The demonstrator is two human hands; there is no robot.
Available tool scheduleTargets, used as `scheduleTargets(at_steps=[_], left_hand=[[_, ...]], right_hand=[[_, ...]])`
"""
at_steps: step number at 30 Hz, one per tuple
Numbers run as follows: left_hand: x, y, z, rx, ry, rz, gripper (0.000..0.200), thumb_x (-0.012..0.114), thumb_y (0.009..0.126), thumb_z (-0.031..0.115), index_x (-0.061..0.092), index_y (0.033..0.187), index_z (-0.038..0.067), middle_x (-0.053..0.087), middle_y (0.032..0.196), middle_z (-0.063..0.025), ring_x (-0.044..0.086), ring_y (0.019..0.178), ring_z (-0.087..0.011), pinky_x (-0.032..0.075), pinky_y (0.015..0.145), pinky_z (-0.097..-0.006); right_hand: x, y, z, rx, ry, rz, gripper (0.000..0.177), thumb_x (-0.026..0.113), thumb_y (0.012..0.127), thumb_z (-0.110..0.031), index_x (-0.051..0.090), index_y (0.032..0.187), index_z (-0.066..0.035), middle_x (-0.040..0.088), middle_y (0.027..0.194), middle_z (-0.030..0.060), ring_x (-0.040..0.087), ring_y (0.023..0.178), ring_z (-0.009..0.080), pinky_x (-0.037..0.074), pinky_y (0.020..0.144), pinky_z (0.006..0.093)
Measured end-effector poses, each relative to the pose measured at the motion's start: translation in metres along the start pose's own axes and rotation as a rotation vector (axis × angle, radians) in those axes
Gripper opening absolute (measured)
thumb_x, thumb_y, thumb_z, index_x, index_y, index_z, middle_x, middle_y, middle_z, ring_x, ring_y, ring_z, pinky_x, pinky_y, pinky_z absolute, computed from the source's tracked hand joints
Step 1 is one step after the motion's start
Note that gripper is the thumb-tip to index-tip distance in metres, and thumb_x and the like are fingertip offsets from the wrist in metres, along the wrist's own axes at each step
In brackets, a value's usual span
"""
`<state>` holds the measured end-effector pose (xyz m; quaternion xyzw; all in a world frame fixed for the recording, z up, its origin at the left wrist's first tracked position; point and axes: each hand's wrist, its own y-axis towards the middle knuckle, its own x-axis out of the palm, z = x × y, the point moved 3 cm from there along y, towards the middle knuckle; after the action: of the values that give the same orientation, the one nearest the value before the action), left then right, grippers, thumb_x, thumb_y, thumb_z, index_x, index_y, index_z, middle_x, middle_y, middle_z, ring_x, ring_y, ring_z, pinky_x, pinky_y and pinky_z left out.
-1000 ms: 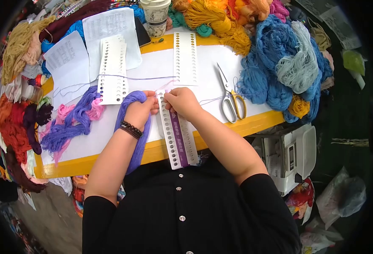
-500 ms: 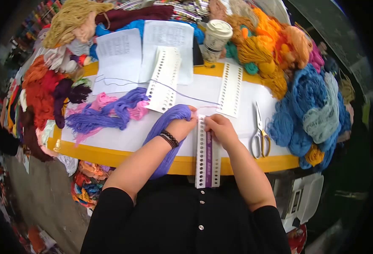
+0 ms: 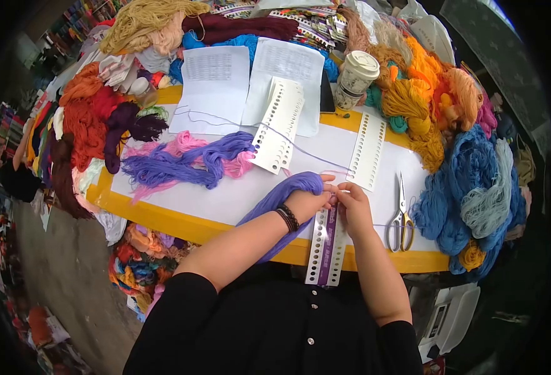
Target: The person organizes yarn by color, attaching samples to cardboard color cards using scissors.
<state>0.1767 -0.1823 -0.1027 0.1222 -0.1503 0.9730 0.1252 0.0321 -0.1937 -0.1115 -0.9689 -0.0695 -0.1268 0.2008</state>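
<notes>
A skein of purple thread [image 3: 281, 197] hangs over my left hand [image 3: 311, 201] and down past the forearm. The fingers of that hand are closed at the top of a white punched card with a purple band [image 3: 326, 247], which slopes over the table's front edge. My right hand [image 3: 354, 205] meets them there, thumb and forefinger pinched together on what looks like a purple thread. A fine strand [image 3: 380, 225] shows just right of that hand. Exactly how the thread passes through the card is hidden by my fingers.
Scissors [image 3: 401, 219] lie right of my hands. Two more punched cards [image 3: 280, 125] [image 3: 367, 150], printed sheets [image 3: 215, 81] and a lidded paper cup [image 3: 355, 78] are farther back. Purple and pink skeins [image 3: 191, 161] lie left; blue yarn [image 3: 475, 181] is heaped right.
The view has turned, so the table appears farther right. My right hand has come in against my left fingers at the card's top, and a strand now shows on its right.
</notes>
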Motion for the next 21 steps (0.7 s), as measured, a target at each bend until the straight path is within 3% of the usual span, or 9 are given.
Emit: scheduleTargets(at_steps=[3, 4, 5, 7, 10, 13, 17, 20, 21], left_hand=[[-0.002, 0.001, 0.002, 0.301, 0.677, -0.044, 0.051, 0.056, 0.083, 0.007, 0.042, 0.132, 0.002, 0.063, 0.110, -0.0063, 0.058, 0.078, -0.0097, 0.047, 0.073, -0.0224], [-0.001, -0.002, -0.002, 0.301, 0.612, -0.059, 0.050, 0.061, 0.081, 0.009, 0.045, 0.128, 0.002, 0.064, 0.093, -0.0046, 0.055, 0.076, -0.0080, 0.046, 0.071, -0.0214], [-0.001, -0.005, 0.004, 0.301, 0.612, -0.059, 0.050, 0.061, 0.081, 0.009, 0.045, 0.128, 0.002, 0.064, 0.093, -0.0046, 0.055, 0.076, -0.0080, 0.046, 0.071, -0.0214], [-0.005, -0.009, 0.005, 0.042, 0.415, -0.062, 0.049, 0.064, 0.080, 0.009, 0.047, 0.126, 0.001, 0.057, 0.079, -0.0005, 0.052, 0.074, -0.0063, 0.045, 0.069, -0.0212], [-0.003, -0.025, 0.028, 0.151, 0.176, -0.116, 0.049, 0.065, 0.081, 0.010, 0.048, 0.125, -0.002, 0.051, 0.074, 0.0030, 0.050, 0.069, -0.0054, 0.044, 0.068, -0.0211], [-0.012, -0.026, 0.028, 0.286, 0.247, -0.059, 0.042, 0.064, 0.082, 0.010, 0.053, 0.120, -0.002, 0.057, 0.079, 0.0013, 0.053, 0.071, -0.0059, 0.045, 0.069, -0.0215], [-0.080, -0.041, 0.043, 0.157, -0.393, 0.368, 0.033, 0.061, 0.080, 0.006, 0.056, 0.113, -0.002, 0.063, 0.078, -0.0064, 0.058, 0.066, -0.0118, 0.046, 0.063, -0.0223], [-0.143, -0.076, 0.067, 0.314, -0.382, 0.478, 0.038, 0.061, 0.079, 0.005, 0.053, 0.115, -0.001, 0.057, 0.070, -0.0042, 0.056, 0.063, -0.0123, 0.040, 0.056, -0.0222], [-0.177, -0.085, 0.061, 0.370, -0.553, 0.457, 0.034, 0.059, 0.083, 0.002, 0.054, 0.116, -0.002, 0.063, 0.085, -0.0083, 0.061, 0.075, -0.0149, 0.047, 0.066, -0.0222]], right_hand=[[-0.007, -0.001, -0.002, 0.038, 0.047, -0.004, 0.014, 0.056, 0.087, -0.006, 0.052, 0.099, -0.001, 0.064, 0.078, 0.0095, 0.060, 0.069, 0.0128, 0.045, 0.057, 0.0231], [-0.013, 0.001, 0.001, 0.005, -0.076, 0.023, 0.013, 0.056, 0.087, -0.006, 0.055, 0.099, -0.002, 0.064, 0.080, 0.0099, 0.061, 0.069, 0.0146, 0.046, 0.058, 0.0246], [-0.013, -0.002, -0.002, -0.028, -0.198, 0.050, 0.012, 0.056, 0.086, -0.005, 0.057, 0.099, -0.004, 0.064, 0.081, 0.0103, 0.062, 0.069, 0.0163, 0.047, 0.058, 0.0261], [-0.012, -0.022, -0.028, -0.588, -1.135, 0.262, 0.022, 0.058, 0.081, -0.002, 0.064, 0.100, -0.010, 0.065, 0.089, 0.0104, 0.062, 0.071, 0.0203, 0.049, 0.061, 0.0296], [-0.012, -0.036, -0.045, -1.028, -1.529, 0.182, 0.044, 0.063, 0.068, 0.001, 0.067, 0.106, -0.020, 0.061, 0.113, 0.0035, 0.061, 0.075, 0.0208, 0.051, 0.063, 0.0315], [-0.012, -0.031, -0.050, -1.097, -1.539, 0.124, 0.045, 0.065, 0.065, 0.000, 0.067, 0.105, -0.021, 0.059, 0.118, 0.0002, 0.061, 0.074, 0.0201, 0.051, 0.062, 0.0306], [-0.025, -0.022, -0.064, -1.068, -1.433, 0.187, 0.034, 0.065, 0.068, 0.000, 0.070, 0.097, -0.018, 0.065, 0.108, 0.0023, 0.061, 0.076, 0.0221, 0.051, 0.065, 0.0307], [-0.043, -0.023, -0.074, -0.739, -1.050, -0.079, 0.024, 0.066, 0.073, -0.002, 0.068, 0.097, -0.001, 0.066, 0.102, 0.0156, 0.063, 0.093, 0.0235, 0.049, 0.082, 0.0278], [-0.082, 0.008, -0.031, -0.503, -0.509, -0.066, 0.018, 0.065, 0.079, -0.006, 0.068, 0.095, 0.002, 0.067, 0.096, 0.0128, 0.063, 0.089, 0.0203, 0.049, 0.079, 0.0272]])
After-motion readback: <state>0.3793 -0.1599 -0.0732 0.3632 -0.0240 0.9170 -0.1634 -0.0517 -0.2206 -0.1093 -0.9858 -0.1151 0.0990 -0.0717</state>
